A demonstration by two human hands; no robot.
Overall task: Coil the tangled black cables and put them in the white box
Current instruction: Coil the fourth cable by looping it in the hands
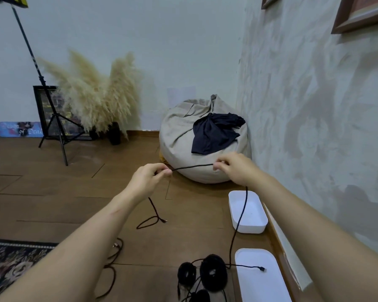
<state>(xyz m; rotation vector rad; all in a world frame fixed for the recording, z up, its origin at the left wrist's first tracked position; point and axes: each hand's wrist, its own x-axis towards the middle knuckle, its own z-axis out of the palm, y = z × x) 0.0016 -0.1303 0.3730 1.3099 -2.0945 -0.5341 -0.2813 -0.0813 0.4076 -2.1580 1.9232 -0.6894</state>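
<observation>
We pinch a black cable [192, 166] taut between left hand [150, 176] and right hand [234, 168], crosswise above-left of the white box [247, 211], right hand nearer it.

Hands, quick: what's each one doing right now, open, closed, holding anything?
Left hand: closed, pinching the black cable.
Right hand: closed, pinching the same black cable further along; it runs taut between the two.

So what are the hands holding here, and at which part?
One black cable, pinched mid-length: the left hand and right hand each grip it, a short span stretched between them, the rest hanging down either side.
</observation>
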